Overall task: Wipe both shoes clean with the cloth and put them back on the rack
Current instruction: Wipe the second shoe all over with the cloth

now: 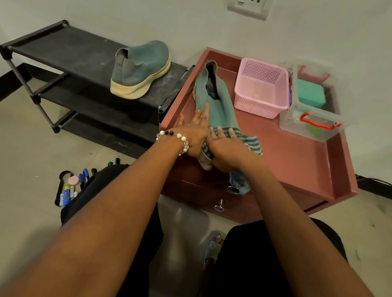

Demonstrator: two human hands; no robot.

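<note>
Shoes sit apart in the head view: one teal shoe (140, 70) stands on the top shelf of the black rack (54, 42), near its right end, while the second teal shoe (212, 93) lies on the reddish desk (300, 159) along its left edge, heel toward the back wall and toe toward the front edge. The left hand (194, 133), with a beaded bracelet (174, 138) at the wrist, lies flat with fingers spread on the shoe's near side, steadying it without closing around it. The right hand (224, 149) presses the striped cloth (248, 142) down over the toe, fingers extended rather than clenched; part of the cloth hangs over the desk's front edge. Behind, a pink basket (260, 89) and a clear box (314, 114) stand toward the far right corner. Risk, as I judge it: with the toe close to the front edge and neither hand truly gripping, a hard wiping stroke could push the shoe off the desk, or drag the loose cloth away.
</note>
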